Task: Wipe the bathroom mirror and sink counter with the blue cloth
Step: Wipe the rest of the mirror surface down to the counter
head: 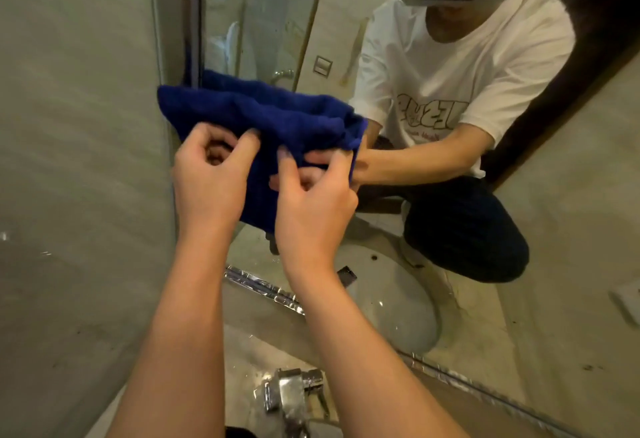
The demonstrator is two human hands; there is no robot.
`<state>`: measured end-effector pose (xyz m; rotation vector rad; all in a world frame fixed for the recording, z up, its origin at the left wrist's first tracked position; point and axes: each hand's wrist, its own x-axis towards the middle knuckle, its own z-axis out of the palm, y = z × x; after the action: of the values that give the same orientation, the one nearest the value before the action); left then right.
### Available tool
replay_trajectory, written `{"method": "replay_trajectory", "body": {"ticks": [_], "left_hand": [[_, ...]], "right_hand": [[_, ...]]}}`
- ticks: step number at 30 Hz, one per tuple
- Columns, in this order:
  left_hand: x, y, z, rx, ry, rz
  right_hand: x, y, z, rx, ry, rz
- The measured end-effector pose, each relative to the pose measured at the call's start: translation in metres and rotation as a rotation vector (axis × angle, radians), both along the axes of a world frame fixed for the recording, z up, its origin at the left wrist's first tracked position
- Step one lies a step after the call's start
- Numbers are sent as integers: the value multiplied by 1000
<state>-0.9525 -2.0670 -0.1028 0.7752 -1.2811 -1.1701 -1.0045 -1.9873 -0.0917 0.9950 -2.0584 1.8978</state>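
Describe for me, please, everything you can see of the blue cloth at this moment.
The blue cloth is a deep royal blue, with a soft, towel-like pile. It is bunched and folded into thick rolls along its top, with a flatter part hanging down between the hands. It is held up in front of the mirror, near its left edge, above the sink. The left hand and the right hand both pinch its lower part with curled fingers. Whether it touches the glass cannot be told.
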Motion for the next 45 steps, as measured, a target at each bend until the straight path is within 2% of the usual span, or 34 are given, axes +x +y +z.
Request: {"method": "replay_trajectory", "body": {"ticks": [4,7,11,18,24,34,38,45], "left_hand": [[1,10,-20,73,-23,-35],[2,13,-13,55,-5,-70],[-6,19,-1,-50,62,-87],[-11,19,-13,-141,-36,-26],[-14,40,-25,-98,-85,10],[-50,126,-17,-125,-255,-195],[-38,112,-11,-110,-221,-194],[-22,57,-15,34,-101,11]], "right_hand": [[3,5,-17,15,-64,14],[-1,8,-6,27,-28,28],[-8,15,10,-70,27,49],[-14,19,-7,-41,10,44],[-15,34,-19,-6,-51,72],[-61,137,-24,1,-119,-152],[-49,115,-20,-36,-134,-144],[-23,48,-13,60,19,-10]]}}
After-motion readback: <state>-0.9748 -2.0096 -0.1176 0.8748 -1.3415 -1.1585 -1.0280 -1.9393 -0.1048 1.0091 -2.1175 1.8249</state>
